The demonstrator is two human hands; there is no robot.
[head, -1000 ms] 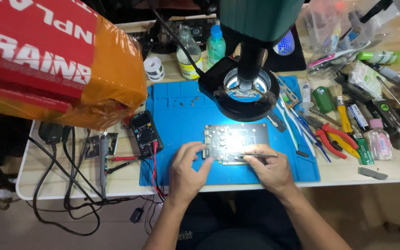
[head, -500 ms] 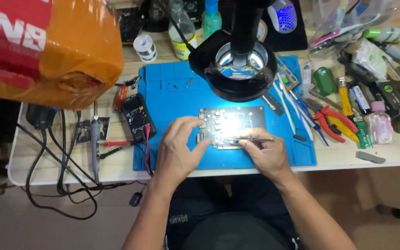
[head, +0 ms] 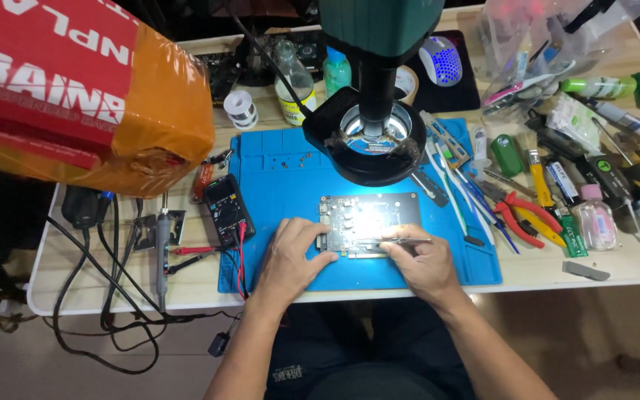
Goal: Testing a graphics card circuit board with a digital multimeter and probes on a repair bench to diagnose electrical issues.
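Observation:
A green circuit board (head: pixel 370 216) lies on the blue work mat (head: pixel 283 174), brightly lit from above. My left hand (head: pixel 294 255) rests on the mat with its fingers pressed against the board's left edge. My right hand (head: pixel 422 259) grips thin metal tweezers (head: pixel 394 241) that lie across the board's lower edge, tips pointing left. A microscope with a black ring light (head: pixel 372 137) hangs just behind the board.
A black multimeter (head: pixel 227 207) with red leads sits at the mat's left edge. Pliers (head: pixel 520 215), brushes, bottles and small tools crowd the right side. A large orange and red bag (head: pixel 90 89) fills the upper left. Cables (head: pixel 105 296) hang off the table's left front.
The view has shifted a little. Both hands stay at the board; my left hand has settled on its left edge and the tweezers remain over its lower edge.

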